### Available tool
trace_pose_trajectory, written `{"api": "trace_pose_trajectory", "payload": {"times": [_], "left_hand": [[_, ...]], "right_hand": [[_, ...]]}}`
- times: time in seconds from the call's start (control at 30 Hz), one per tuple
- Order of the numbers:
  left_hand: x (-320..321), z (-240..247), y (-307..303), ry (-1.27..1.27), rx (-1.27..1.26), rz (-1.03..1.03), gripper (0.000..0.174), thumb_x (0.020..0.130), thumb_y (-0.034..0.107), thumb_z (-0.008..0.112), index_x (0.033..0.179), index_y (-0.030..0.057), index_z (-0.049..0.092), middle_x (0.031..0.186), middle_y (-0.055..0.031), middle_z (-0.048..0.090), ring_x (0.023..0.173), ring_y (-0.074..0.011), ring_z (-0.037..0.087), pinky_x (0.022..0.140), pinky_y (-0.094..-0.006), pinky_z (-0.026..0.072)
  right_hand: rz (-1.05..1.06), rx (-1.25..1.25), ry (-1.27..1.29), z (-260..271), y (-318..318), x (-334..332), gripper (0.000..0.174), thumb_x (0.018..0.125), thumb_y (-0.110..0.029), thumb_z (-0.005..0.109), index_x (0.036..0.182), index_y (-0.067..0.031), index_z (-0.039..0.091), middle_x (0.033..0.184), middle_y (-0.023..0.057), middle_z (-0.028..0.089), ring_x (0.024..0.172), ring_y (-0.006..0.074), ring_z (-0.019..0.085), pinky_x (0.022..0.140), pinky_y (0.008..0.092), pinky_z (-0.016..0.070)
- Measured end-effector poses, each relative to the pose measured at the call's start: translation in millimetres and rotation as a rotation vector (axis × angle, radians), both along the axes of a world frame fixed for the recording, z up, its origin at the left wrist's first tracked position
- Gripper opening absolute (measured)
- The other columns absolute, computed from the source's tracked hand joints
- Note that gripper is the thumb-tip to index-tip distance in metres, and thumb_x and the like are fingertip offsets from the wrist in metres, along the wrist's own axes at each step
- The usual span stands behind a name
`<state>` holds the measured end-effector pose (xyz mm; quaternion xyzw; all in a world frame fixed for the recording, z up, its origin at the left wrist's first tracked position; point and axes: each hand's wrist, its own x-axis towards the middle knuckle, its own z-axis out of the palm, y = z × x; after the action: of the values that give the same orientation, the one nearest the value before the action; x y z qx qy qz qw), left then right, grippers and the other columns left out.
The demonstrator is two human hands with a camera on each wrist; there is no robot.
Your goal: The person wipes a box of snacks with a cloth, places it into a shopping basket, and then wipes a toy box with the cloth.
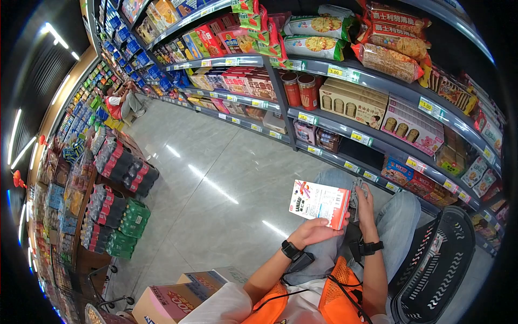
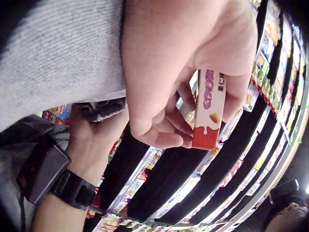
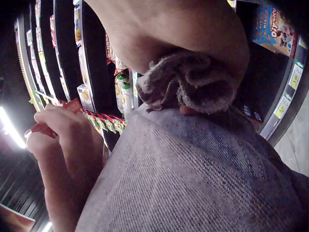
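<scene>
In the head view my left hand [image 1: 314,232] grips a flat white and red snack box [image 1: 318,202] by its lower edge, thumb on the printed face. The left wrist view shows the box's narrow side [image 2: 207,111], with a nut picture and a red end, between thumb and fingers. My right hand [image 1: 366,208] holds a crumpled grey cloth [image 3: 193,82] beside the box, over the jeans. In the right wrist view the cloth is bunched under the palm [image 3: 178,29], and some fingers are hidden behind it.
A black shopping basket [image 1: 437,264] stands at the right. Ahead are shelves [image 1: 345,70] of packaged snacks with price tags. Cartons [image 1: 167,305] stand at lower left, near packs of bottles [image 1: 127,227]. Another person [image 1: 124,102] is low down in the far aisle.
</scene>
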<state>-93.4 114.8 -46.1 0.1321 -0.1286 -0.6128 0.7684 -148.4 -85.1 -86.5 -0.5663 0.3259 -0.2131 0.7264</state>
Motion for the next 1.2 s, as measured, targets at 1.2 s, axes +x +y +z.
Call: {"api": "trace_pose_trajectory", "payload": {"times": [1.2], "left_hand": [[1,-1,-1,0.028,-0.019,-0.015,0.074,0.084,0.020,0.074,0.149,0.0086,0.041,0.144,-0.0108,0.053,0.130,-0.0247,0.051,0.110,-0.0476,0.0376]], "right_hand": [[-0.031,-0.013,0.019,20,7,-1,0.059,0.100,-0.031,0.060,0.142,0.0075,0.046,0.136,0.0167,0.056,0.124,0.0215,0.053,0.106,0.0306,0.0394]]}}
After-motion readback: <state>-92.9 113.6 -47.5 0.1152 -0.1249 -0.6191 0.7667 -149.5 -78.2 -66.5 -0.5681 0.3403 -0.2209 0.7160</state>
